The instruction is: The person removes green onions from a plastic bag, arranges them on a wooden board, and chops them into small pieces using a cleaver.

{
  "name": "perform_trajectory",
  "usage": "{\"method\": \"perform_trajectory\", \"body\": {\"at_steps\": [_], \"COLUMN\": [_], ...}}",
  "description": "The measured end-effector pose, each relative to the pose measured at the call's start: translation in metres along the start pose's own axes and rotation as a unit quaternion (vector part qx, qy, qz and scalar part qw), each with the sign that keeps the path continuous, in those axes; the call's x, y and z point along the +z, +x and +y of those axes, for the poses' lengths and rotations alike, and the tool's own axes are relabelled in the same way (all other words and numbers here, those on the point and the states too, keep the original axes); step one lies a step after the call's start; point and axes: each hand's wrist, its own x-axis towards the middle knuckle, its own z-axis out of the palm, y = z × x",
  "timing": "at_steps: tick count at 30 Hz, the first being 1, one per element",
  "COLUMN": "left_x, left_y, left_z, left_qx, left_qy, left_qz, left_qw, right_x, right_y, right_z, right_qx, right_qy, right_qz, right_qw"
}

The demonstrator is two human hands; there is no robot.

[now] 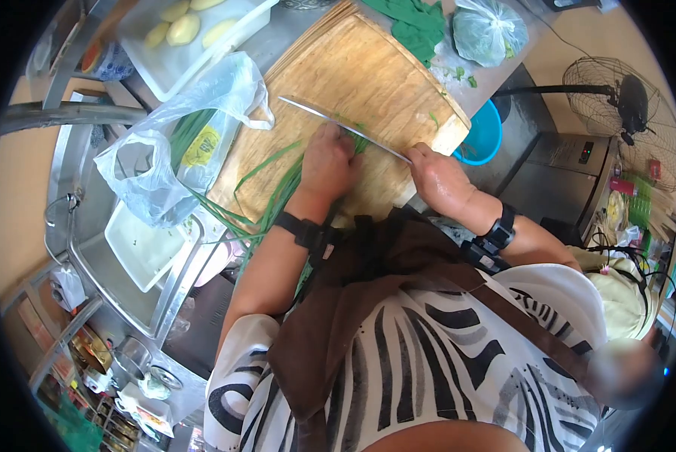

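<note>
On the wooden cutting board (pixel 353 68), my left hand (pixel 329 162) is closed around a bunch of long green stalks (pixel 281 184), which trail toward the board's lower left edge. My right hand (pixel 437 177) is wrapped round the handle end of a knife (pixel 376 138). The thin blade slants up and left across the board, over the stalk ends beside my left fingers. A few green bits lie near the blade. The knife's handle is hidden inside my right hand.
Left of the board is a clear plastic bag (pixel 153 177) with more greens. A white tray of potatoes (pixel 236 47) sits at the upper left, above a sink (pixel 101 252). Beyond the board are a green cloth (pixel 413 26) and a tied bag (pixel 490 32). A blue bucket (pixel 487 135) stands right.
</note>
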Motion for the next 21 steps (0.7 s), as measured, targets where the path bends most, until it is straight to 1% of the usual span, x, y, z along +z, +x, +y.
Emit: {"method": "perform_trajectory", "body": {"at_steps": [1,2,5,6,8,10,11,13,14,16,17,19,21], "left_x": [0.0,-0.001,0.002,0.003,0.007,0.006,0.005,0.005,0.004,0.001,-0.001,0.0,0.006], "left_y": [0.002,0.0,-0.001,-0.002,-0.002,-0.001,-0.001,-0.001,-0.002,-0.001,-0.005,-0.004,-0.009], "left_z": [0.0,0.0,-0.002,-0.003,-0.003,-0.002,-0.001,-0.001,-0.001,0.0,0.001,-0.002,-0.001], "left_qx": [0.016,0.034,0.022,0.019,0.048,0.051,0.056,0.051,0.046,0.034,0.024,0.02,0.007], "left_qy": [-0.024,-0.046,-0.064,-0.067,-0.058,-0.054,-0.048,-0.051,-0.052,-0.052,-0.058,-0.061,-0.074], "left_qz": [0.033,0.062,0.063,0.063,0.117,0.122,0.128,0.116,0.104,0.096,0.077,0.079,0.073], "left_qw": [0.999,0.996,0.996,0.996,0.99,0.99,0.989,0.991,0.992,0.993,0.995,0.995,0.995], "right_x": [0.001,-0.002,-0.026,-0.037,-0.048,-0.051,-0.042,-0.013,-0.007,-0.002,-0.003,-0.025,-0.044], "right_y": [0.002,0.002,-0.005,-0.016,-0.028,-0.031,-0.025,-0.003,0.004,0.016,0.01,0.001,-0.019], "right_z": [-0.001,0.0,-0.001,-0.008,-0.017,-0.021,-0.018,-0.004,-0.001,0.002,-0.001,-0.008,-0.016], "right_qx": [-0.013,-0.017,-0.029,-0.027,-0.023,0.002,0.003,-0.007,-0.008,-0.047,-0.044,-0.017,-0.025], "right_qy": [0.006,0.007,0.025,0.014,0.003,-0.019,-0.019,-0.02,-0.02,0.002,0.007,0.009,0.0], "right_qz": [0.019,0.019,0.043,0.036,0.023,-0.032,-0.032,-0.009,-0.01,0.025,0.026,0.026,0.013], "right_qw": [1.0,1.0,0.998,0.999,0.999,0.999,0.999,1.0,1.0,0.999,0.999,0.999,1.0]}}
